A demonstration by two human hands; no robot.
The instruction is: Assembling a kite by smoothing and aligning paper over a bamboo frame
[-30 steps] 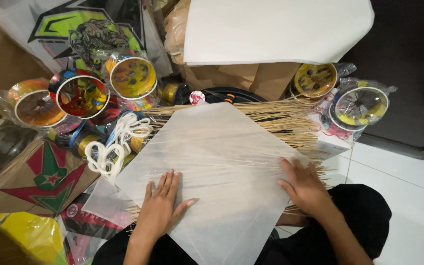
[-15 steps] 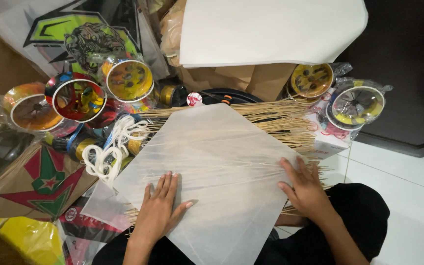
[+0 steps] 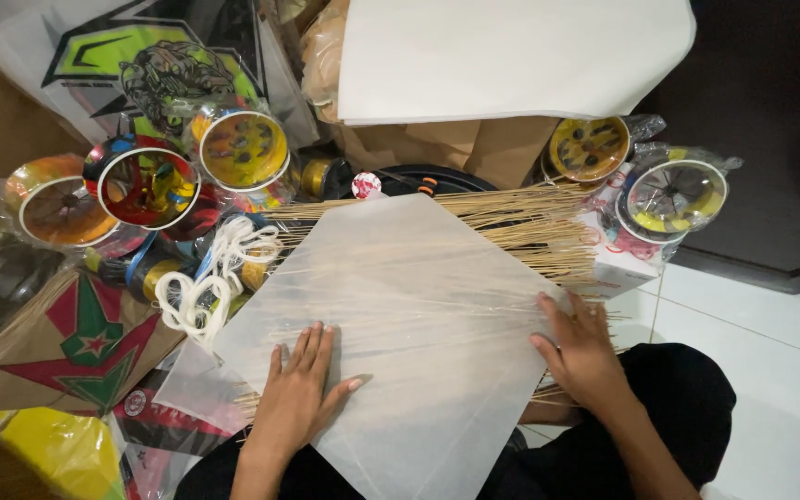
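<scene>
Overhead, the head camera looked down on a translucent white paper sheet (image 3: 400, 324), diamond-shaped, lying across the person's lap on a bundle of thin bamboo sticks (image 3: 530, 222) that fanned out past its upper right edge and showed faintly through it. The left hand (image 3: 300, 400) lay palm down on the sheet's lower left part, fingers straight and slightly spread, thumb out to the side, gripping nothing. The right hand (image 3: 581, 350) rested flat at the sheet's right corner, fingers loosely spread over the paper's edge and the stick ends beneath; whether it pinched anything could not be told. Just beside the sheet's left edge lay a loose coil of white string (image 3: 207, 282), and beyond it a cluster of colourful string spools (image 3: 150, 185) wrapped in clear plastic. More spools (image 3: 673, 194) stood to the upper right, by a small white box (image 3: 618, 264). Above the sheet, a stack of white paper (image 3: 511, 56) rested on a brown cardboard box (image 3: 456, 148). At the left lay a brown kite with a red and green star (image 3: 76, 343), with a yellow bag (image 3: 57, 449) near the lower corner. White floor tiles (image 3: 761, 324) showed at the right.
</scene>
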